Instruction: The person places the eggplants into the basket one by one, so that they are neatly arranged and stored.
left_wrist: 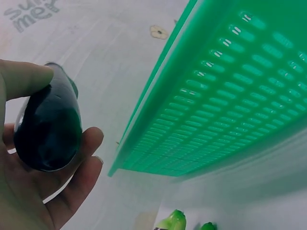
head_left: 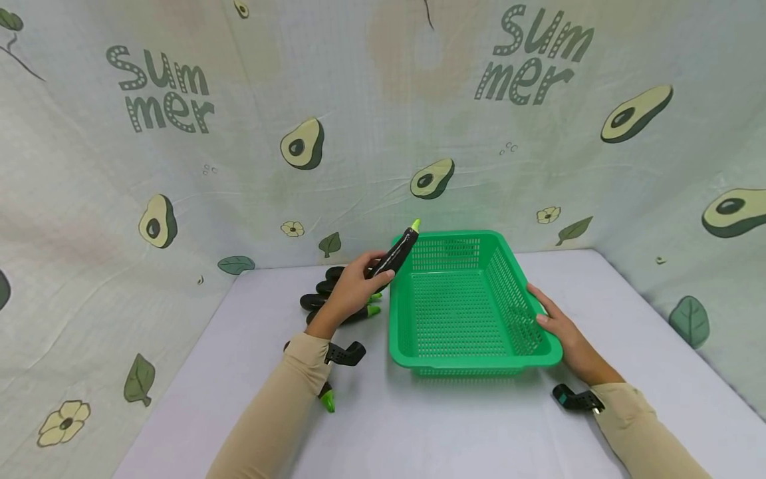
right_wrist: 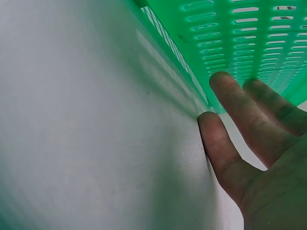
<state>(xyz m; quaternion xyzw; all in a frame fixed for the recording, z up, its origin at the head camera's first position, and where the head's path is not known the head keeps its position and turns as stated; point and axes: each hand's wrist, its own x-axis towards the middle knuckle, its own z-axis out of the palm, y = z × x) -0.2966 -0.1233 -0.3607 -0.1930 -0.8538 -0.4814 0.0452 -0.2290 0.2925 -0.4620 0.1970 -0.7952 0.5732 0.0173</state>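
My left hand (head_left: 352, 289) grips a dark, glossy eggplant (head_left: 399, 253) with a green stem. It is held tilted above the left rim of the green plastic basket (head_left: 467, 361). In the left wrist view, the thumb and fingers wrap around the rounded end of that eggplant (left_wrist: 50, 127). No eggplant shows inside the basket. My right hand (head_left: 565, 336) rests against the basket's right side, thumb at the rim. From the right wrist, its extended fingers (right_wrist: 240, 112) lie along the outside of the slotted wall.
Several eggplants (head_left: 312, 302) lie in a row left of the basket, partly hidden by my left hand. Nearer to me, another eggplant (head_left: 326, 398) is mostly covered by my left wrist. A printed cloth (head_left: 371, 86) hangs behind the white-covered table (head_left: 455, 432).
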